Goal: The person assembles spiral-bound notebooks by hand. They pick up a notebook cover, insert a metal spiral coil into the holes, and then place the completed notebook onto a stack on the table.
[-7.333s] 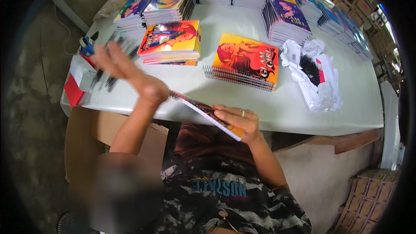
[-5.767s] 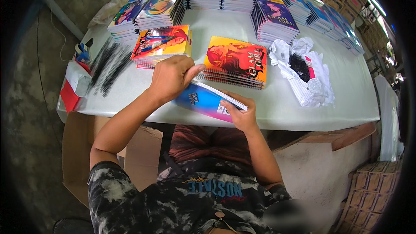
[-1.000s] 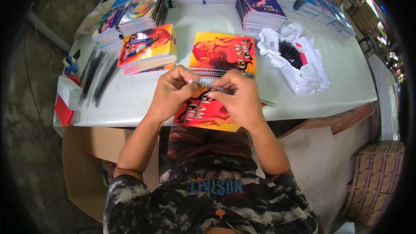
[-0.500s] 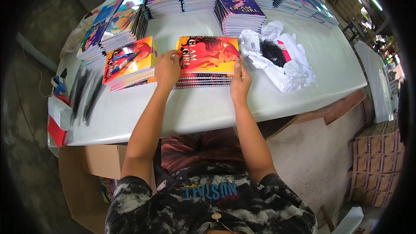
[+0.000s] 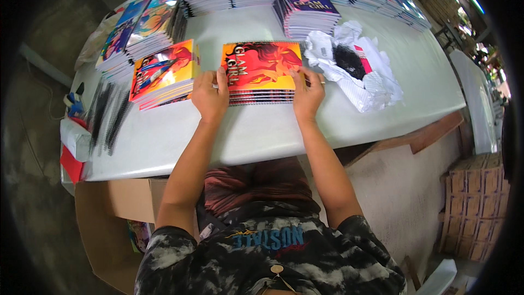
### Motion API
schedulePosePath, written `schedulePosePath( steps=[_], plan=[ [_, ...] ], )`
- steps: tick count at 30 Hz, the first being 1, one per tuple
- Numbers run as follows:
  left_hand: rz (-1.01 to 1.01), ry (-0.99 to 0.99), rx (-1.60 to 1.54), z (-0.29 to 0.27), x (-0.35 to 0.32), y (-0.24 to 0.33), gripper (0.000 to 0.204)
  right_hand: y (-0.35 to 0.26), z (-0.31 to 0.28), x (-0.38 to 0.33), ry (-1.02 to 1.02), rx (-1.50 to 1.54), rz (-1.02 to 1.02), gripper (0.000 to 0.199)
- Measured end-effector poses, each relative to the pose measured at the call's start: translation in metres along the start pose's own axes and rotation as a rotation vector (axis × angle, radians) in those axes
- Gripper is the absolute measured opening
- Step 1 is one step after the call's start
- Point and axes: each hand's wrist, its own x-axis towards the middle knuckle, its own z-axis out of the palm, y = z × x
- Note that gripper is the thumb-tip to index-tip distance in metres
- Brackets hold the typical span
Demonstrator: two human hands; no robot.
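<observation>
An orange-and-yellow spiral notebook (image 5: 262,68) with a red illustrated figure tops a small stack in front of me, its wire binding along the far edge. Black coil edges of the notebooks beneath show on the near side. My left hand (image 5: 210,95) grips the left edge, thumb up by the cover. At the right edge, my right hand (image 5: 309,94) pinches the cover's near corner, a ring on one finger. Just left of my left hand is a pile of matching covers (image 5: 183,65), with a blue-handled tool (image 5: 158,71) lying on top.
Loose black binding coils (image 5: 112,114) lie at the left. Crumpled white paper (image 5: 376,90) holds a black tangled bundle (image 5: 348,61) at the right. Stacks of notebooks (image 5: 308,16) line the table's far side. An open cardboard box (image 5: 131,199) stands below the near left edge.
My right hand has shifted from the notebook's right side to its near corner, fingers now bent. My left hand has slid slightly down, and the top notebook sits squarer on the stack.
</observation>
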Motion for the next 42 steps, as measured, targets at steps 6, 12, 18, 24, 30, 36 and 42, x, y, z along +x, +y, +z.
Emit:
schedulePosePath(
  steps=[6, 12, 18, 24, 30, 36, 42],
  plan=[
    [0.153, -0.253, 0.615, -0.068, 0.032, -0.040, 0.032, 0.001, -0.005, -0.003, -0.042, -0.176, -0.138, 0.041],
    [0.018, -0.363, 0.285, -0.113, 0.076, -0.076, 0.017, -0.024, -0.009, -0.013, 0.086, -0.291, -0.343, 0.042],
    [-0.180, -0.119, -0.920, -0.140, 0.096, -0.052, 0.024, -0.099, 0.016, -0.030, -0.343, 0.683, 0.309, 0.045],
    [-0.575, -0.250, -1.166, -0.159, -0.003, 0.033, 0.036, -0.108, -0.003, -0.016, -0.621, 1.160, 0.530, 0.040],
    [-0.679, -0.375, -0.797, -0.135, -0.051, -0.011, 0.040, -0.074, -0.035, -0.056, -0.726, 0.603, 0.346, 0.019],
    [-0.482, -0.331, -0.820, -0.126, -0.061, -0.013, 0.029, -0.096, -0.033, -0.042, -0.720, 0.785, 0.308, 0.028],
    [-0.539, -0.317, -0.812, -0.130, -0.063, 0.000, 0.034, -0.085, -0.029, -0.050, -0.790, 0.556, 0.328, 0.025]
  ],
)
